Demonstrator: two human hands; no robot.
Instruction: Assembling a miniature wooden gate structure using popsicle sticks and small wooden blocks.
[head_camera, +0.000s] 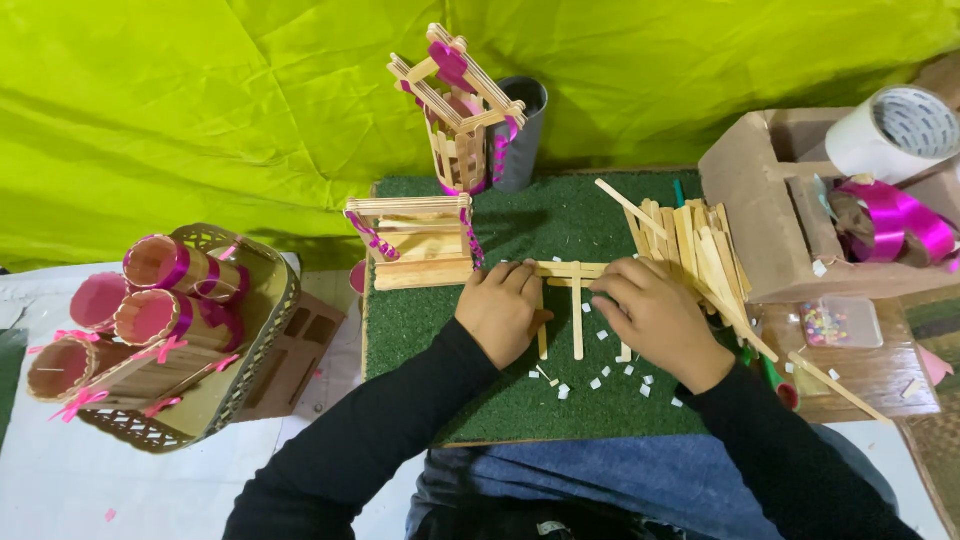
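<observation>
My left hand (503, 308) rests knuckles-up on flat wooden craft sticks (577, 300) laid as a small frame on the green turf mat (430, 320). My right hand (655, 315) presses down beside it, fingers on the cross stick at the frame's top and next to a loose pile of sticks (690, 250). Two upright sticks of the frame show between the hands. Small white scraps (600, 372) lie scattered on the mat below the hands. Whether either hand pinches a stick is hidden by the fingers.
A stick-built box with pink ribbon (420, 245) and a taller stick tower (458, 110) stand at the mat's back. A woven basket (250, 350) of stick cups sits left. A cardboard box (760, 220) with tape roll (895, 130) and pink ribbon (900, 220) is right.
</observation>
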